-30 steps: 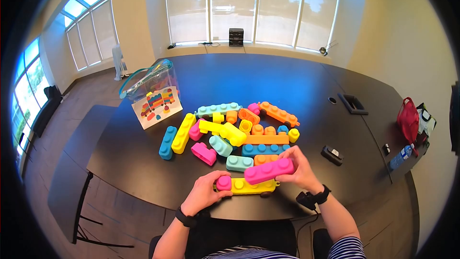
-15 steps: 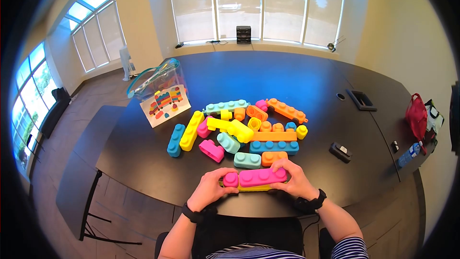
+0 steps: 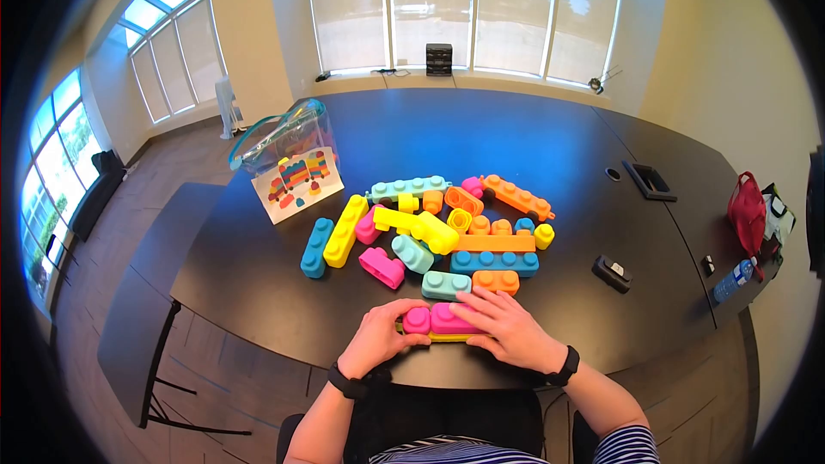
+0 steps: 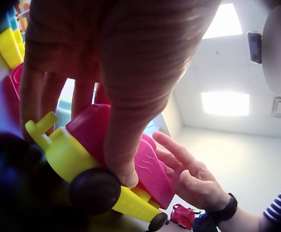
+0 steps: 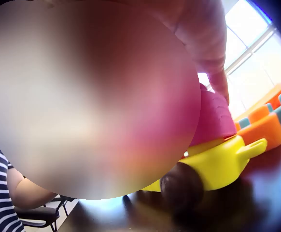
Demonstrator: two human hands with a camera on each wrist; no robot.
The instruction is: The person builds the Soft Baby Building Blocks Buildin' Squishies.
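Yellow wheeled base [image 4: 65, 157]: sits near the front edge of the tabletop [image 3: 430, 133], between the two hands. Carries a small pink block [image 3: 417, 320] at the left end and a long pink block [image 3: 449, 319] directly to the right of it. Shows yellow beneath the long pink block in the left wrist view.

Left hand [image 3: 375, 335]: pinches the small pink block, thumb on the near side, fingers on the far side.

Right hand [image 3: 516, 332]: lies across the top of the long pink block with fingers extended, thumb at the near side; touches without gripping.

Just beyond the base: teal block [image 3: 447, 284] and orange block [image 3: 496, 283], side by side. Farther left: long yellow block [image 3: 345, 230]. Behind that: picture card [image 3: 322, 198] and clear bag [image 3: 311, 133]. Well apart, at right: black device [image 3: 612, 272].
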